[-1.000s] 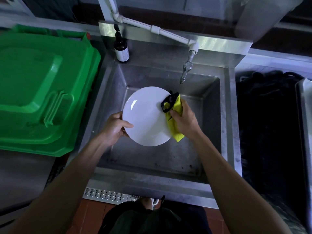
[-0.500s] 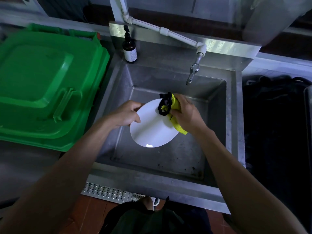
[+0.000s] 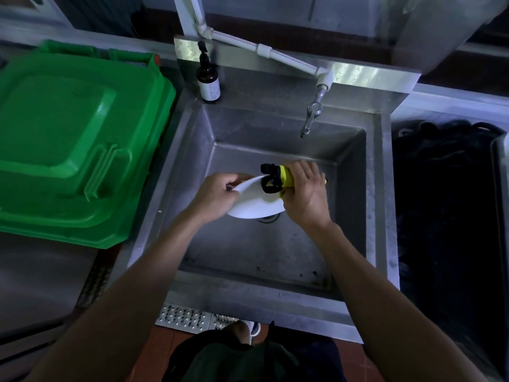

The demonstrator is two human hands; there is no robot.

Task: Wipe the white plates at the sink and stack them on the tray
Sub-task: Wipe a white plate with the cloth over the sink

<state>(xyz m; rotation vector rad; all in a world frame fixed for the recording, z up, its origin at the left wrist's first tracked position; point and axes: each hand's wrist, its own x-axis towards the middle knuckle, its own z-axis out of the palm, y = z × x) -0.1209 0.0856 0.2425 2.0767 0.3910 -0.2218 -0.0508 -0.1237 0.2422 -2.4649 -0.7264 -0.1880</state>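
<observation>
Plate (image 3: 254, 205) tilted over sink (image 3: 380, 188): my left hand (image 3: 217, 195) grips rim, right hand (image 3: 305, 191) clutches cloth (image 3: 278, 179), wiping. Next prob flip, do underside.

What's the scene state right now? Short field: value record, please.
setting: steel sink, tap off
left hand: grips white plate by its left rim
right hand: holds yellow-and-black cloth against plate's right edge
plate pose: tilted, held above the basin
left of sink: green bin lid
sink ledge: dark pump bottle
tray: not in view
</observation>
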